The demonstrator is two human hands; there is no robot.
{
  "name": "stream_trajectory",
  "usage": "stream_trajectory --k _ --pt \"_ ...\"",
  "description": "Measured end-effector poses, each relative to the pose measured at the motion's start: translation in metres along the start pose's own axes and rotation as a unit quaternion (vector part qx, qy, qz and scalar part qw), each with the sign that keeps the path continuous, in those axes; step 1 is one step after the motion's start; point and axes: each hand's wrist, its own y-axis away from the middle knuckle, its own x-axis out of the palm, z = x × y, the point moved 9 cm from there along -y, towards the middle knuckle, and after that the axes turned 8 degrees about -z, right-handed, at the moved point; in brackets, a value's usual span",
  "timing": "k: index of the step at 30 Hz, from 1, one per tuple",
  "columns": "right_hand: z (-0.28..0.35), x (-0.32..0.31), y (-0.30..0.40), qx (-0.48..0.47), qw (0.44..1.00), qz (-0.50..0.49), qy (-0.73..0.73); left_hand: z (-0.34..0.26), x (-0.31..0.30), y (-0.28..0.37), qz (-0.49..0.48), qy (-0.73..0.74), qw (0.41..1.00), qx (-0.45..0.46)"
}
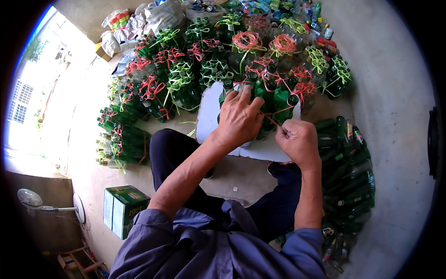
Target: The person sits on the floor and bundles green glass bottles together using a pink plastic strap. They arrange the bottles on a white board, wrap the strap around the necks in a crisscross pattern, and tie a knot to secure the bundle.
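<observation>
Several green glass bottles (266, 94) stand upright in a group on a white board (209, 115) before me, with red plastic twine (277, 111) looped round their necks. My left hand (242, 113) lies over the near left bottles, back of the hand up and fingers bent at the twine; what its fingertips hold is hidden. At the near right of the group, my right hand (298, 141) is closed in a fist on the twine, which runs taut from the bottle necks to its thumb and forefinger.
Bundles of green bottles (181, 80) tied with red and yellow-green twine stand beyond and to the left. Loose green bottles (348, 181) lie piled at the right by the wall. A green carton (127, 205) and a white standing fan (55, 208) are at the lower left.
</observation>
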Motion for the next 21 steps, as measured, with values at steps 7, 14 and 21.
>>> stream_trajectory --k 7,14,21 --pt "0.017 0.001 -0.036 -0.131 0.982 -0.087 0.103 -0.005 -0.002 -0.003 -0.017 -0.001 1.0 0.006" --pt "-0.017 0.026 -0.065 -0.068 0.987 -0.038 0.139 -0.01 -0.003 -0.002 -0.022 0.0 0.999 0.038" --pt "-0.035 0.037 -0.071 0.023 0.976 0.03 0.213 -0.013 -0.004 0.002 -0.045 -0.01 0.995 0.084"
